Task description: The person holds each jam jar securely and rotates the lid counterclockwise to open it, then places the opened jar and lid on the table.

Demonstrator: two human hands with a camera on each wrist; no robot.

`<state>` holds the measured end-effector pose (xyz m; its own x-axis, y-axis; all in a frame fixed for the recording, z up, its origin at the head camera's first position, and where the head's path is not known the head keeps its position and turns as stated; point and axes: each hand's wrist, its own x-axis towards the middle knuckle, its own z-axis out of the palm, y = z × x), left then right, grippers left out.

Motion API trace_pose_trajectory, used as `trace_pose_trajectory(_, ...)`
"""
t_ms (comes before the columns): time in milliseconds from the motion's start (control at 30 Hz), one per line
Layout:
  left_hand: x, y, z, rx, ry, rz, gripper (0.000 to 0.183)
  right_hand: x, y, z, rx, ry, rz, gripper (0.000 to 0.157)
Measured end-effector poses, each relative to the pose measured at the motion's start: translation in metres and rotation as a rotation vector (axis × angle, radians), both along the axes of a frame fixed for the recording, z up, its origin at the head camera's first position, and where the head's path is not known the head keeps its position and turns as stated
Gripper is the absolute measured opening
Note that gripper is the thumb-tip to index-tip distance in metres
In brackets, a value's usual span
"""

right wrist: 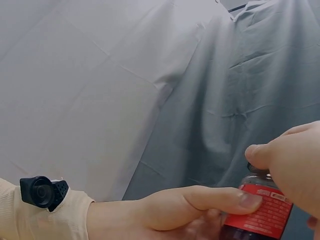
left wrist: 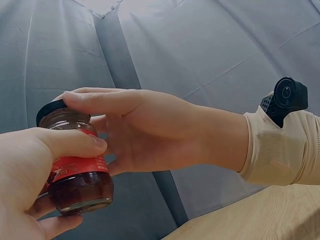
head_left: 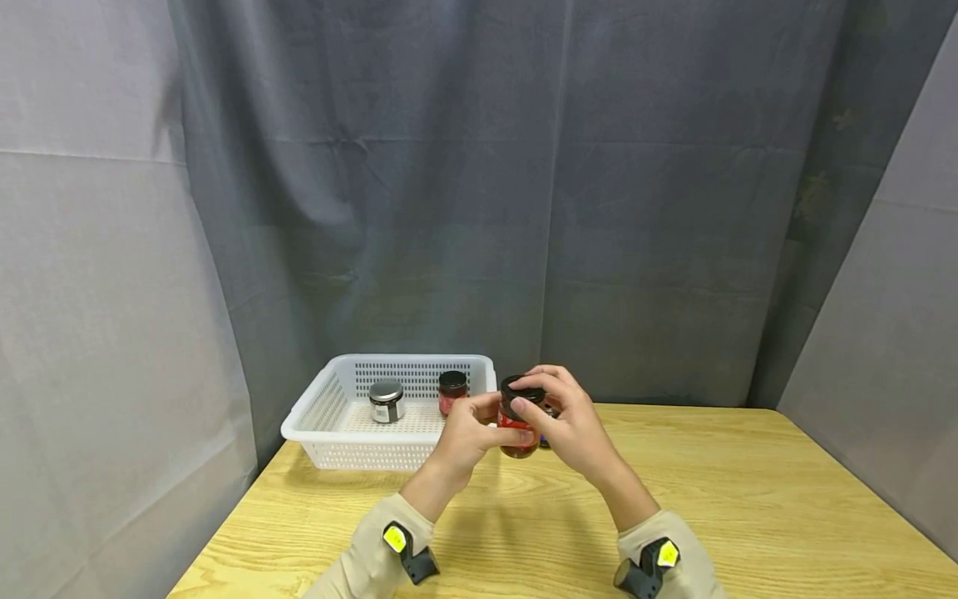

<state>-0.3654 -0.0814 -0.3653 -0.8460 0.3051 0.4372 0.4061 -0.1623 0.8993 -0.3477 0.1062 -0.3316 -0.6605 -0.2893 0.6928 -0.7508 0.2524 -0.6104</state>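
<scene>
Head view, going left to right: a white basket [head_left: 352,438] is sitting on the wood-grained table [head_left: 748,499], with a silver-lidded jar [head_left: 386,403] standing near its middle and a black-lidded jar [head_left: 452,384] standing toward its right wall. Just beyond, the left hand [head_left: 466,428] is gripping a red-labelled jar [head_left: 511,423], its thumb lying across the label and its other fingers curling round behind; the left wrist view is showing fingertips by the glass base. This jar is being held nearly upright above the table, just beside the basket's right end, with its black lid [head_left: 511,388] in place. From the right, the right hand [head_left: 572,424] is clasping that lid, thumb pressing the rim and fingers bending over the top. Behind this hand another jar [head_left: 545,443] is peeking out, mostly hidden. Farther back, a gray curtain [head_left: 674,208] is hanging.
</scene>
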Motion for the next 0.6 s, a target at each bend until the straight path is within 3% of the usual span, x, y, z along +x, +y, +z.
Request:
trace_pose_trajectory(133,-0.0008,-0.0008,-0.0008,0.009,-0.001,0.006,0.048,0.0002,0.0016,0.0011,0.026,0.005,0.011,0.02)
trace_pose_trajectory(433,-0.0018,-0.0013,-0.0004,0.005,0.003,0.007,0.051,0.0003,0.0001,0.0007,-0.041,-0.099,0.157,0.018)
trace_pose_trajectory(600,-0.0009,-0.0008,0.0001,0.0,-0.003,0.007,0.052,0.0014,-0.0001,-0.0001,-0.059,-0.104,0.156,0.02)
